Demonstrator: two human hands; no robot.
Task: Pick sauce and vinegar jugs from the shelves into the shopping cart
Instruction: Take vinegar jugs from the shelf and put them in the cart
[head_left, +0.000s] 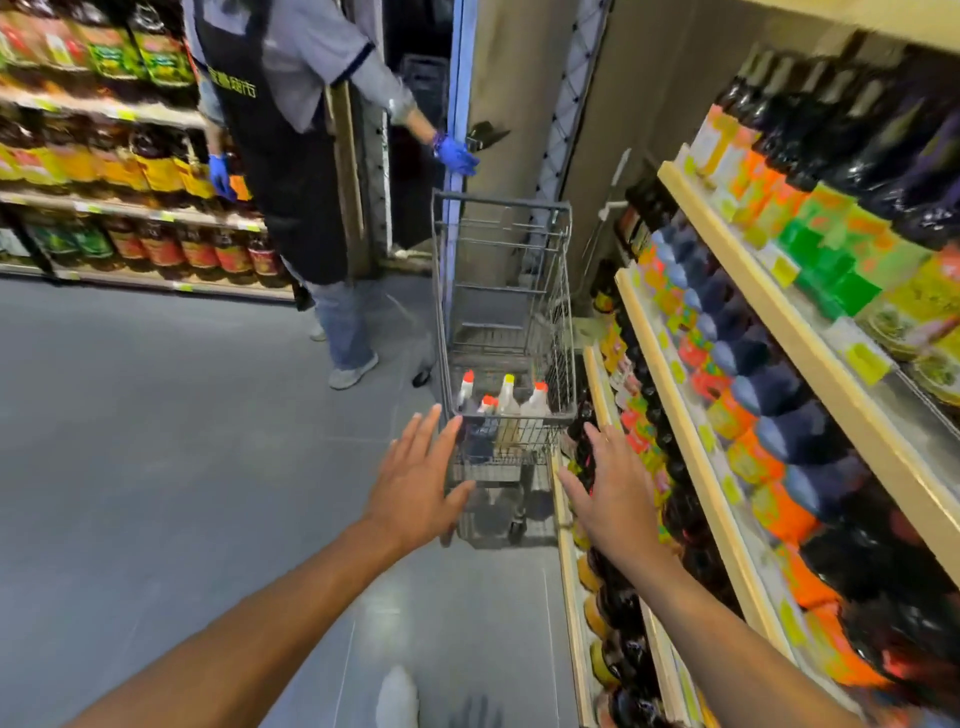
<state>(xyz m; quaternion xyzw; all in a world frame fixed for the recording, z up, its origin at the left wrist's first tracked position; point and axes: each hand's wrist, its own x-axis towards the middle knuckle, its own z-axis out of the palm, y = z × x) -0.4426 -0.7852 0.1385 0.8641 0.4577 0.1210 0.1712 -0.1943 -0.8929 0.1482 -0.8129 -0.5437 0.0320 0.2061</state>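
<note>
Left hand (415, 483): reached forward over the floor (156, 415), palm down, holding nothing, at the near left corner of the shopping cart (501, 205).
Left fingers (426, 431): straight and spread; the tips lay close to the cart's near rim, though the blur made it unclear whether they touched it.
Right hand (618, 493): stretched out between the cart's near right corner and the front edge of the right shelves (831, 369), holding nothing.
Right fingers (597, 441): straight and slightly spread, thumb out to the side.
Jugs (506, 397): four stood upright in the near end of the cart basket, close together; three had red caps and one a yellow cap.
Cart: grey wire, standing in the aisle just beside the right shelves, its far end away from the camera.
Right shelves: wooden edges with yellow tags, rows of dark bottles (779, 384) with orange, green and yellow labels.
Left shelves (104, 205): across the aisle, well apart from the cart, filled with dark jugs (161, 249) bearing red and yellow labels.
Other person (291, 182): stood beyond the cart's far left corner in a dark apron and blue gloves (457, 156).
</note>
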